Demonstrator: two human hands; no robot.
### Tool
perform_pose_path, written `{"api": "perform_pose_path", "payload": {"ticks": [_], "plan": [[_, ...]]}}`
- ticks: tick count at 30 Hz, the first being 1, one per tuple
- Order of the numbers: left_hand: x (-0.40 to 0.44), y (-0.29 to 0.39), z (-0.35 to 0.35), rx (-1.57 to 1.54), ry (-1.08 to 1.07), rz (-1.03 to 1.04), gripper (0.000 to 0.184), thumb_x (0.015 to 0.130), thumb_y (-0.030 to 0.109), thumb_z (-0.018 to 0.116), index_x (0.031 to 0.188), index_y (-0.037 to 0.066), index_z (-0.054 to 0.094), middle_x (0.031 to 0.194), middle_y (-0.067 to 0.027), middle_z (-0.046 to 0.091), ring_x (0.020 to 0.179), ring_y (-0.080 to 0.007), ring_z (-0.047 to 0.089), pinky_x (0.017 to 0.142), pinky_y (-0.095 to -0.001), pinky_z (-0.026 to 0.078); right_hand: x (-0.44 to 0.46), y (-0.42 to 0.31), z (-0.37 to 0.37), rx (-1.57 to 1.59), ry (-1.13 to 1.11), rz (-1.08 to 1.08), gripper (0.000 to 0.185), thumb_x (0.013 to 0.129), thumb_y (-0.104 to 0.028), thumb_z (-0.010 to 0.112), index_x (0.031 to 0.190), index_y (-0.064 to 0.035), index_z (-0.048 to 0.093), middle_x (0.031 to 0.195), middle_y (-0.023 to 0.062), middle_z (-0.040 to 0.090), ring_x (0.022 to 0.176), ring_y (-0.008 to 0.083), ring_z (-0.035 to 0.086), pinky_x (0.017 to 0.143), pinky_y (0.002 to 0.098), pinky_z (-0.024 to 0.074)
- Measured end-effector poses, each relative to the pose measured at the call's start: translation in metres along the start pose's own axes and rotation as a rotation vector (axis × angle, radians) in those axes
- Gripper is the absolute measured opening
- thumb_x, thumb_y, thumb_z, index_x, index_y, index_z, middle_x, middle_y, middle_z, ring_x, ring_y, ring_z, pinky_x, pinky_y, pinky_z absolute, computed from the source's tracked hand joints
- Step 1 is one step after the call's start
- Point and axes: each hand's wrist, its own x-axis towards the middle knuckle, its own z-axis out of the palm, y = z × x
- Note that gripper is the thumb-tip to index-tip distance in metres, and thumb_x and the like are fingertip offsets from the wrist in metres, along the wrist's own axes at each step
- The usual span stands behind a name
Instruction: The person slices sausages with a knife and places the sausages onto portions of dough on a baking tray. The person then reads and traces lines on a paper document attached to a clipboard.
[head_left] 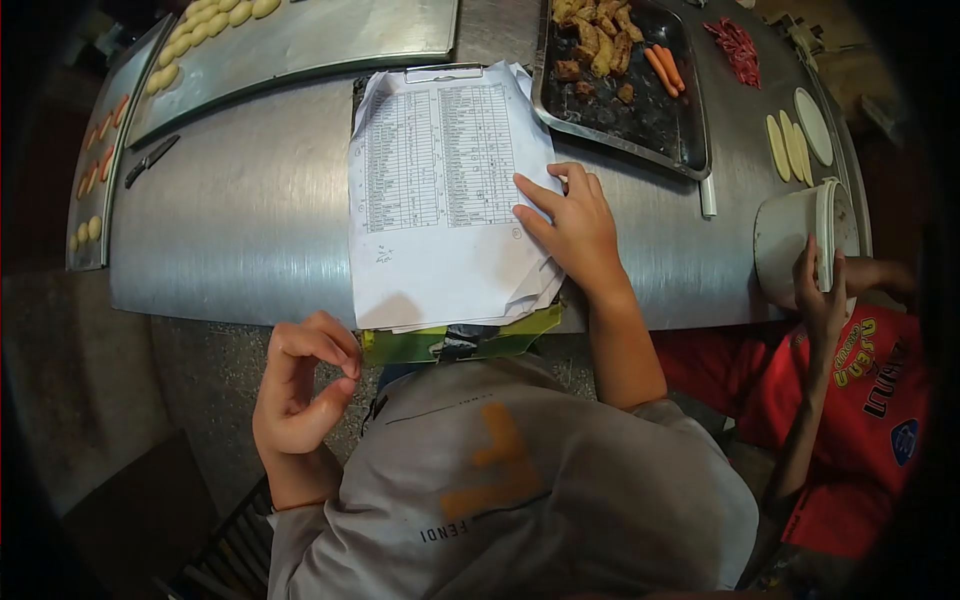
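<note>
A stack of printed sheets (400, 270) with tables of rows and pen marks lies on a clipboard (445, 72). The clipboard is at the near edge of the metal table. My right hand (583, 230) rests on the right side of the top sheet, its index finger and thumb stretched out and apart. Below the table's edge, left of the sheets, my left hand (300, 385) is raised with its fingers curled toward the thumb. I see nothing in it. A green and yellow board or folder (405, 347) sticks out under the papers at the near edge.
A dark tray (690, 150) holds browned food pieces and carrots (663, 70). A knife (152, 161) lies to the left, near trays with pale dough balls (200, 30). At right, a co-worker in a red shirt (870, 400) holds a white pot (790, 240).
</note>
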Motion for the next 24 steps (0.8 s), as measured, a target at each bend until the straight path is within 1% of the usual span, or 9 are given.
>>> {"api": "perform_pose_path", "payload": {"ticks": [11, 15, 16, 20, 22, 23, 24], "plan": [[0.0, -0.002, -0.004, 0.096, -0.016, -0.122, 0.031, 0.065, -0.012, 0.047, 0.091, 0.005, 0.045, 0.084, -0.0093, 0.051, 0.072, -0.0162, 0.046, 0.07, -0.0257, 0.038, -0.001, -0.002, -0.002, 0.01, -0.011, 0.022, 0.034, 0.081, -0.03, 0.06, 0.11, -0.0146, 0.063, 0.113, 0.0105, 0.048, 0.098, 0.0222, 0.045, 0.079, 0.027, 0.0398], [-0.002, -0.007, -0.017, 0.228, -0.168, -0.113, 0.029, 0.073, -0.005, 0.049, 0.101, 0.001, 0.046, 0.096, -0.0139, 0.053, 0.086, -0.0223, 0.05, 0.081, -0.0315, 0.04, -0.001, -0.002, -0.002, -0.003, -0.011, 0.01, 0.033, 0.081, -0.03, 0.059, 0.11, -0.0146, 0.064, 0.113, 0.0108, 0.048, 0.098, 0.0229, 0.045, 0.08, 0.0276, 0.0398], [0.0, -0.01, -0.017, 0.232, -0.167, -0.107, 0.029, 0.073, -0.005, 0.049, 0.101, 0.001, 0.046, 0.096, -0.0139, 0.053, 0.086, -0.0223, 0.05, 0.081, -0.0315, 0.04, 0.0, -0.001, -0.001, -0.003, -0.006, 0.006, 0.033, 0.081, -0.03, 0.059, 0.11, -0.0146, 0.064, 0.113, 0.0108, 0.048, 0.098, 0.0229, 0.045, 0.08, 0.0276, 0.0398], [0.017, -0.033, -0.016, 0.554, 0.225, -0.258, 0.036, 0.087, 0.009, 0.046, 0.12, -0.002, 0.041, 0.119, -0.0205, 0.047, 0.108, -0.03, 0.046, 0.095, -0.0382, 0.035, -0.002, 0.001, 0.001, -0.011, -0.021, 0.003, 0.033, 0.08, -0.029, 0.059, 0.11, -0.0149, 0.064, 0.113, 0.011, 0.048, 0.097, 0.0239, 0.046, 0.081, 0.0282, 0.0398], [0.018, -0.052, -0.027, 0.42, 0.328, -0.464, 0.047, 0.094, 0.024, 0.039, 0.133, -0.001, 0.03, 0.135, -0.0216, 0.034, 0.124, -0.0314, 0.035, 0.103, -0.039, 0.027, -0.002, 0.0, -0.001, -0.007, 0.01, -0.014, 0.033, 0.079, -0.028, 0.06, 0.109, -0.0152, 0.064, 0.113, 0.0111, 0.048, 0.098, 0.0246, 0.046, 0.082, 0.0286, 0.04], [0.018, -0.057, -0.03, 0.444, 0.346, -0.426, 0.047, 0.094, 0.024, 0.039, 0.133, -0.001, 0.03, 0.135, -0.0216, 0.034, 0.124, -0.0314, 0.035, 0.103, -0.039, 0.027, -0.002, -0.001, 0.0, 0.005, 0.044, -0.045, 0.033, 0.079, -0.028, 0.06, 0.109, -0.0152, 0.064, 0.113, 0.0111, 0.048, 0.098, 0.0246, 0.046, 0.082, 0.0286, 0.04], [0.019, -0.063, -0.03, 0.449, 0.328, -0.441, 0.049, 0.094, 0.025, 0.039, 0.134, -0.001, 0.028, 0.137, -0.0221, 0.031, 0.125, -0.0315, 0.033, 0.103, -0.0382, 0.027, -0.003, 0.0, 0.0, 0.001, 0.03, -0.027, 0.032, 0.079, -0.027, 0.06, 0.109, -0.0153, 0.064, 0.113, 0.011, 0.048, 0.098, 0.0248, 0.046, 0.082, 0.0287, 0.0399]]}}
